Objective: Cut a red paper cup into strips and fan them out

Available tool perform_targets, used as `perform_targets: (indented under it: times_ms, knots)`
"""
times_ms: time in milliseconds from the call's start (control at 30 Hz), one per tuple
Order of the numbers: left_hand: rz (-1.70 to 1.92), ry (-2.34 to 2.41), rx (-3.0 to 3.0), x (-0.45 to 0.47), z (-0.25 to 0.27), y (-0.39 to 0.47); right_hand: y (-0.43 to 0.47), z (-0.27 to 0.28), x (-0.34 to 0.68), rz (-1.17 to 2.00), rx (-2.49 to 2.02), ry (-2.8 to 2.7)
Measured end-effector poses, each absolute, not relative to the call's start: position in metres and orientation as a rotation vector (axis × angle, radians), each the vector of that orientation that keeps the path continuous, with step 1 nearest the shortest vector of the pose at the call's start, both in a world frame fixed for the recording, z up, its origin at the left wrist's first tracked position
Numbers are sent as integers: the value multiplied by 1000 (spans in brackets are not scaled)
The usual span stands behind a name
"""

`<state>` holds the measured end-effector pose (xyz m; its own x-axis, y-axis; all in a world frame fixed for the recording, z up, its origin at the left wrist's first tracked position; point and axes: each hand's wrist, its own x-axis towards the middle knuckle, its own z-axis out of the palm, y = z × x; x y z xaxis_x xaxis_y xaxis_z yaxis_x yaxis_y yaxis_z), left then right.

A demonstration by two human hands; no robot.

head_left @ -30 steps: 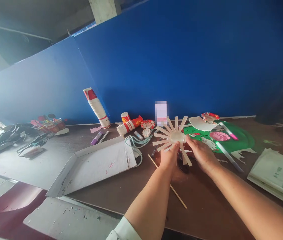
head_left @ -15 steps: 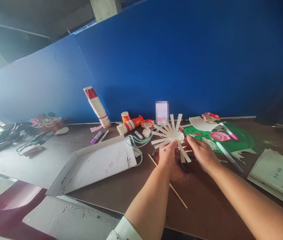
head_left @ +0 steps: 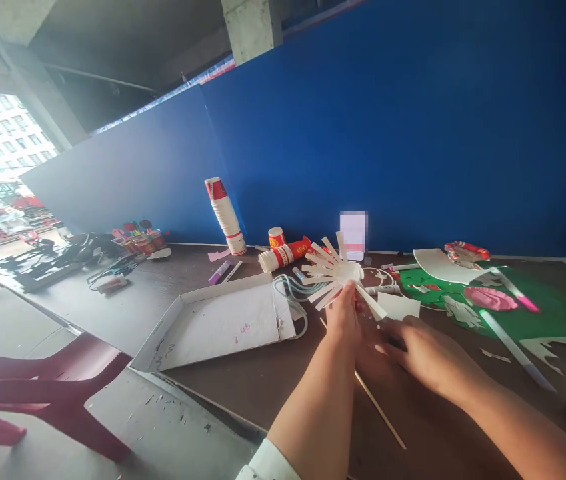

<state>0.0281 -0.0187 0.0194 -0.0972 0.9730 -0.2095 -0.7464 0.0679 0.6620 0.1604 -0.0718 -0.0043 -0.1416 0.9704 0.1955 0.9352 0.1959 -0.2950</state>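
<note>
A paper cup cut into strips (head_left: 347,272) splays out like a flower in front of me, its white strips fanned mostly to the left and upward. My left hand (head_left: 345,313) is closed on it, pinching it from below. Lower and to the right, my right hand (head_left: 425,350) is low over the table, thumb and fingers curled about a small dark thing that I cannot make out. Just beyond my right hand lies a white paper piece (head_left: 399,307). Under my left forearm passes a thin wooden stick (head_left: 380,410).
A shallow white box (head_left: 213,327) lies to the left. Behind it stand a tall cup stack (head_left: 226,217) and toppled red cups (head_left: 285,253). Markers (head_left: 517,350), paper scraps and a pink paper piece (head_left: 490,298) lie around a green sheet (head_left: 557,320) at right.
My right hand has moved away from the cut cup, down towards the table. My left hand keeps the cup. The view has turned left, so things appear further right.
</note>
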Motion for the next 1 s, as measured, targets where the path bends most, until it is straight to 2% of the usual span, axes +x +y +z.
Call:
perform_targets:
  times_ms: [333, 667, 1000]
  knots:
    - [1410, 567, 226, 22, 12, -11, -71, -3, 178, 296, -1861, -2192]
    - [1409, 585, 295, 22, 5, -7, -67, 0, 185, 428, -1901, -2179]
    - [1420, 536, 333, 23, 6, -9, -79, 21, 174, 78, -2086, -2181]
